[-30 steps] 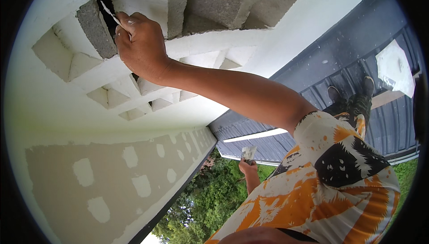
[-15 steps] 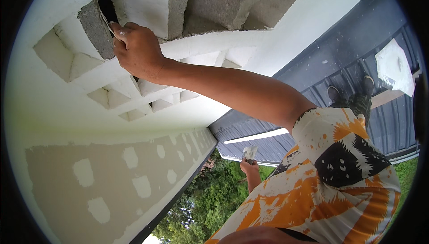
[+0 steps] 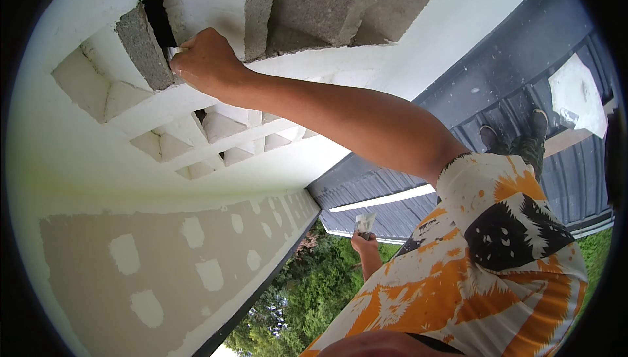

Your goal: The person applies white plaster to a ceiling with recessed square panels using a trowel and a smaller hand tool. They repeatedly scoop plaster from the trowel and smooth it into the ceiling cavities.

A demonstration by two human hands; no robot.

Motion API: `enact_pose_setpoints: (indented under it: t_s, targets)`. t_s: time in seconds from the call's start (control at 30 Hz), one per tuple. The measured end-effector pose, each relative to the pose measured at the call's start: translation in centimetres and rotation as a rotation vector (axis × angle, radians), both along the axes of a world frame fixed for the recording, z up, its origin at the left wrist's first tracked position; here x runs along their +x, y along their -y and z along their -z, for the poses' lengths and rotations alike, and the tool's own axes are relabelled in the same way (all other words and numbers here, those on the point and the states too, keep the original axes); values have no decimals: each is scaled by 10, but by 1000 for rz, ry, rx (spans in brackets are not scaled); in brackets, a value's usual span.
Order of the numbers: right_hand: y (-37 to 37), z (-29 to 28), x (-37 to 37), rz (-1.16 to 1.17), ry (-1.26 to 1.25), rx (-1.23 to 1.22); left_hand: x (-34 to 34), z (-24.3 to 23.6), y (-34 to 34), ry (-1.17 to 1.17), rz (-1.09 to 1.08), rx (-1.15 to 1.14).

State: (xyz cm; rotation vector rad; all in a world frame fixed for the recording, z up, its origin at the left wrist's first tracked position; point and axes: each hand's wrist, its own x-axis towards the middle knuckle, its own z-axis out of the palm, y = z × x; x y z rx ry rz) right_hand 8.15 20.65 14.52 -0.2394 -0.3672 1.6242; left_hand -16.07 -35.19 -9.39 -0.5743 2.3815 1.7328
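Note:
My right hand [image 3: 206, 63] is closed around a thin scraper [image 3: 173, 52]. Only a pale sliver of the scraper shows beside the fingers. The fist is at the lower end of a grey concrete block edge [image 3: 145, 46], next to a dark narrow gap [image 3: 159, 20] in the openwork wall. Lower in the picture, my left hand [image 3: 365, 244] grips a wide putty knife [image 3: 365, 224], its flat blade smeared white and grey. The left forearm is partly hidden behind my patterned shirt.
White-painted recesses [image 3: 163, 141] and bare grey ones [image 3: 320, 4] form the block wall. A panelled surface [image 3: 163, 259] has white filler patches. Underfoot is a dark ribbed metal roof [image 3: 471, 108], with a white sheet [image 3: 579, 99] lying on it. Greenery [image 3: 301, 285] grows beyond the edge.
My right hand has moved slightly down along the block edge, and less of the scraper shows. More of the dark gap is exposed. The left hand has hardly moved.

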Motion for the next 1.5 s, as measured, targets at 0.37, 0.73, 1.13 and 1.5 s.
enact_pose_setpoints:
  t_s: [0.37, 0.73, 1.13, 1.5]
  targets:
    - [25, 8, 62, 65, 9, 7, 1, 0, 0, -1, 63, 12]
    - [36, 4, 37, 146, 165, 65, 16, -3, -15, 1, 1, 39]
    - [34, -1, 32, 266, 43, 68, 10, 3, -25, 28, 33, 96]
    - [42, 13, 1, 438, -6, 102, 26, 5, -100, 109, 271, 458]
